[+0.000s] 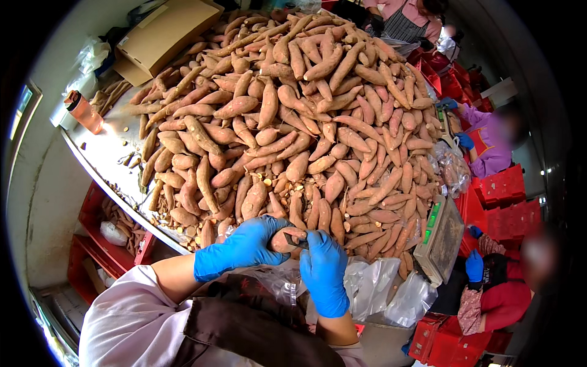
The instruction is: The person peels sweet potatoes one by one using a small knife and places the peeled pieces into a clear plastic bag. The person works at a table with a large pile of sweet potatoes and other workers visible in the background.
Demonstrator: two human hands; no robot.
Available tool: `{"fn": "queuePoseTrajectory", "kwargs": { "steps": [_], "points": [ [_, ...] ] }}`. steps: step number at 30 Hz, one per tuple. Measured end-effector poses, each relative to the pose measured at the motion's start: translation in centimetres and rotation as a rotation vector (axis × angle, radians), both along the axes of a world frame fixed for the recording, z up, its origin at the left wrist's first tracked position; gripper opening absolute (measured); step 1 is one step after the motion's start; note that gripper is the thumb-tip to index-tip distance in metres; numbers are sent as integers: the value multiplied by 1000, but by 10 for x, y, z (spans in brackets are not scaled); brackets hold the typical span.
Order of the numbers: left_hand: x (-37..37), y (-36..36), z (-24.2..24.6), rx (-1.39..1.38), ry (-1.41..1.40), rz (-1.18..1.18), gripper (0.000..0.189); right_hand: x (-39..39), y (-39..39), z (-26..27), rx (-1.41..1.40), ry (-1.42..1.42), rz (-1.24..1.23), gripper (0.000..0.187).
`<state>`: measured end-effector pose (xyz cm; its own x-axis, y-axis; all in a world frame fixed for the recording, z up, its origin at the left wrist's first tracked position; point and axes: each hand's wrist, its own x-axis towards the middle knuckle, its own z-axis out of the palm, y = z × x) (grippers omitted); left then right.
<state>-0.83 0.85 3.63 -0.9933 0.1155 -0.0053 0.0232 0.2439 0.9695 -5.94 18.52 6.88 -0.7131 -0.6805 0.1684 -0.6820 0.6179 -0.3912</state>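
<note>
My left hand (245, 245), in a blue glove, is closed around a sweet potato (280, 240) just above the near edge of the heap. In my right hand (324, 270), also gloved in blue, is a small dark-bladed knife (296, 241); its blade lies against the end of that sweet potato. My fingers cover most of the knife's handle. Directly beyond both hands rises a large heap of sweet potatoes (270, 105). Small cut-off end pieces (300, 187) lie among them. Clear plastic bags (367, 286) rest at the table's near side, beside my right hand.
A digital scale (440, 241) stands at the right. On the left are a pink bottle (84, 111), a cardboard box (167, 34) and the metal table's edge (124, 204). Red crates (110, 229) sit below it. Several co-workers (488, 137) are along the right and far sides.
</note>
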Motion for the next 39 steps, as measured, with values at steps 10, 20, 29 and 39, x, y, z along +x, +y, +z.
{"fn": "queuePoseTrajectory", "kwargs": {
  "steps": [10, 20, 29, 39],
  "points": [
    [5, 3, 19, 806, -98, -83, 44, -24, 33, -54, -722, -980, -303, 25],
    [4, 5, -3, 1202, -143, 69, 50, 7, 13, -24, -466, -308, -221, 12],
    [4, 13, 4, 1473, -228, -160, 51, -20, 48, -85, -524, -888, -414, 20],
    [1, 7, 5, 949, -113, -78, 56, 9, 13, -3, -976, -882, -470, 16]
  ]
}}
